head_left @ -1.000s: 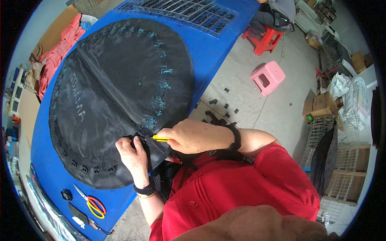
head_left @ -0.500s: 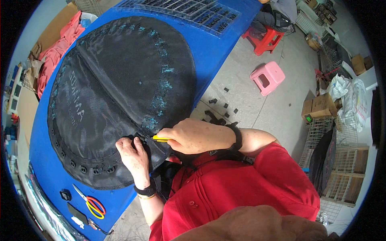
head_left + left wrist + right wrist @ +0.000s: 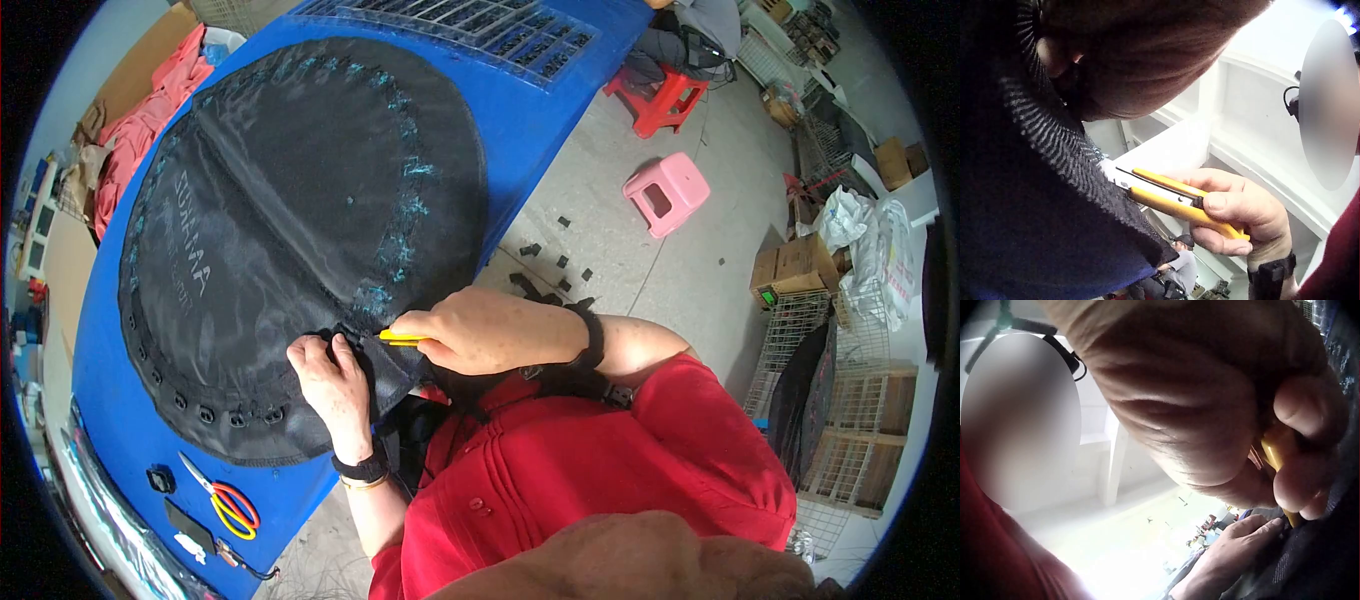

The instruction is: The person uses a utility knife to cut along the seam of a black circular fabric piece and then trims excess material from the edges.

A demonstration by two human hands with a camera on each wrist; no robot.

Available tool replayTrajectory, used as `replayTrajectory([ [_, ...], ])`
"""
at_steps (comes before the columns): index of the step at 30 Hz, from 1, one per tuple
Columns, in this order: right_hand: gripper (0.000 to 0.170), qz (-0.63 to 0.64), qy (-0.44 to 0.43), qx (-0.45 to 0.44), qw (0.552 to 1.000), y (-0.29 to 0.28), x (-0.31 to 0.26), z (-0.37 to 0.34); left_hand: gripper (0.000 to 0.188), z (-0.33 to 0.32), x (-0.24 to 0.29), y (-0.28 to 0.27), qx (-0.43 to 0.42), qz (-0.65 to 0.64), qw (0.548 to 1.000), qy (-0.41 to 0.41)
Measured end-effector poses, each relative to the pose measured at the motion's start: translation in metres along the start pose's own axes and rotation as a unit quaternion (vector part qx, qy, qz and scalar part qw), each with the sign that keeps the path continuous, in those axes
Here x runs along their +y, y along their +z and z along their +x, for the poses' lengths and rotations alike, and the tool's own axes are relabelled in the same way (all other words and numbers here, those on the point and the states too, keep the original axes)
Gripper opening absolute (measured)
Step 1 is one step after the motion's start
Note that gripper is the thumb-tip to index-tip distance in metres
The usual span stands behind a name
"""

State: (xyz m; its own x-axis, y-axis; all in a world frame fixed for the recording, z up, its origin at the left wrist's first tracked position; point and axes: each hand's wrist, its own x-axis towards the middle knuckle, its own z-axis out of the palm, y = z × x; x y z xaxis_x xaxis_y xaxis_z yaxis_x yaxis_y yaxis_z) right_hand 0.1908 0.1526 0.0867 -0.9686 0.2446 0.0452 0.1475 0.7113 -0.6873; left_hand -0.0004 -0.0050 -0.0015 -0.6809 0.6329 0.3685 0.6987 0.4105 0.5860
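A large round black fabric piece (image 3: 330, 170) with blue thread ends and black buckles along its rim lies on the blue table. My left hand (image 3: 330, 385) pinches its near edge, thumb toward the right hand. Just right of that, my right hand (image 3: 490, 330) grips yellow thread snips (image 3: 400, 339), their tips at the fabric edge. In the left wrist view, the snips' (image 3: 1172, 209) blades point at the raised fabric edge (image 3: 1079, 165). The right wrist view shows fingers wrapped round the yellow handle (image 3: 1279, 450), mostly hidden by the palm.
Red-and-yellow scissors (image 3: 235, 510), a small black part (image 3: 160, 480) and a dark flat piece (image 3: 190, 525) lie at the table's near left. A clear divided tray (image 3: 545, 50) is at the far end. A pink stool (image 3: 665, 195) and a person on a red stool (image 3: 665, 105) are rightward.
The yellow snips have tilted and shifted up slightly with the right hand. The left hand keeps its place on the fabric edge; the fabric has shifted slightly.
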Motion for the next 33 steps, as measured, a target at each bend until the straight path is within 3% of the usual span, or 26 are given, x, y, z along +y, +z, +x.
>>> replayTrajectory([
  [6,0.024,0.013,0.006,0.005,1.000,0.006,0.006,0.000,0.018,-0.001,0.003,-0.002,0.002,-0.001,1.000,-0.005],
  [9,0.028,0.015,0.009,0.023,1.000,0.007,0.006,0.001,0.016,-0.001,-0.002,0.000,0.008,0.028,0.999,0.032],
  [11,0.032,0.032,-0.004,0.067,0.997,0.012,0.009,0.004,0.017,0.000,0.000,-0.001,0.001,0.026,1.000,0.001],
  [13,0.043,0.030,0.046,-0.005,0.998,0.003,0.006,0.007,0.020,-0.001,-0.001,-0.001,0.013,0.030,0.999,0.007],
  [18,0.042,0.048,0.036,0.037,0.998,0.001,0.000,0.013,0.020,-0.001,0.002,0.001,0.024,0.038,0.999,-0.015],
  [19,0.040,0.053,0.035,0.046,0.997,0.003,0.001,0.014,0.021,0.000,0.006,-0.001,0.011,0.016,0.998,-0.052],
  [23,0.036,0.036,-0.013,0.092,0.995,0.016,0.014,0.022,0.017,0.000,0.003,0.001,0.024,-0.005,0.999,-0.035],
  [33,0.037,0.069,-0.013,0.071,0.995,0.025,0.013,0.036,0.016,0.001,0.006,-0.001,0.013,-0.004,0.999,-0.050],
])
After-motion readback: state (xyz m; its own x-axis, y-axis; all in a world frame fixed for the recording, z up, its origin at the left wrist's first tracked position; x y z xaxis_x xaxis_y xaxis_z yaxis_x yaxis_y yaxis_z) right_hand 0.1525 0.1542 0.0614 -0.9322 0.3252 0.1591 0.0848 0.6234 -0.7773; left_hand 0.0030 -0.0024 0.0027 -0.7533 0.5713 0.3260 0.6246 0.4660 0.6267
